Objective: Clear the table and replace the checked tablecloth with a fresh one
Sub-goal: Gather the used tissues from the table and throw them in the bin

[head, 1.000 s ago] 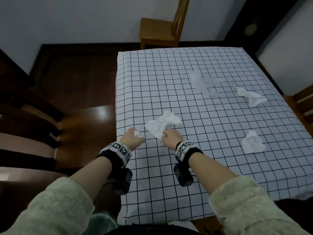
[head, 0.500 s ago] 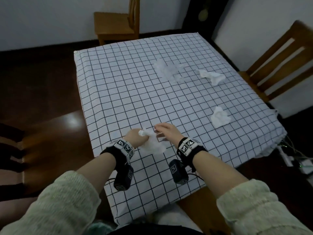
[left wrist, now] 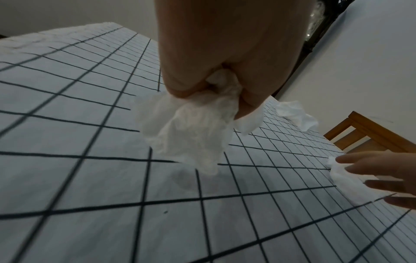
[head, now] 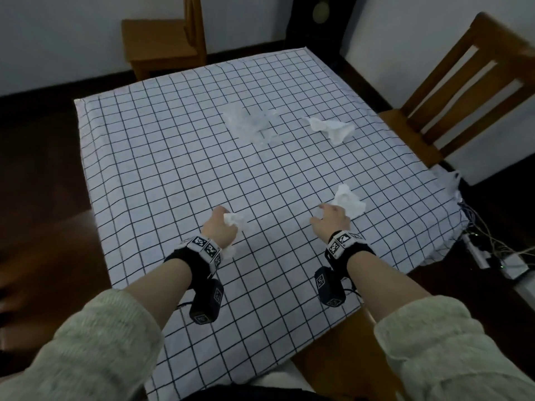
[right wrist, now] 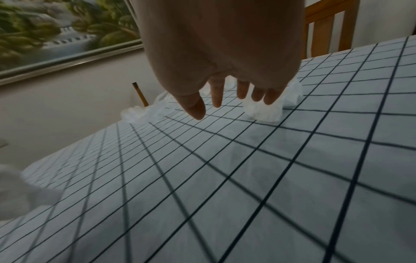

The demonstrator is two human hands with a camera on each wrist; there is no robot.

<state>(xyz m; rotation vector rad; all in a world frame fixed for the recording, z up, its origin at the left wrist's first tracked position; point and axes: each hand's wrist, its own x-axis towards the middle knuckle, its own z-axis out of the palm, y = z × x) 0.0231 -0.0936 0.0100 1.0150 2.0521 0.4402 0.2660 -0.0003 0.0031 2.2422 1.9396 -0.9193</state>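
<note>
The left hand point(head: 220, 231) clenches a crumpled tissue point(left wrist: 193, 131); the right hand point(head: 331, 219), fingers spread, reaches a second tissue point(head: 348, 202) at its 1 o'clock on the checked tablecloth point(head: 173, 169) covering the tabletop. Both are feather-light, soft, crushable: pinching any raised fold should do.

Three tissues point(head: 333, 129) on tablecloth point(head: 173, 169) (two far, one near-right); chair point(head: 463, 91) right, chair point(head: 162, 47) behind.

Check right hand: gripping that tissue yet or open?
Open. In the right wrist view the right hand has straight, spread fingers reaching the crumpled tissue; none curl round it.
</note>
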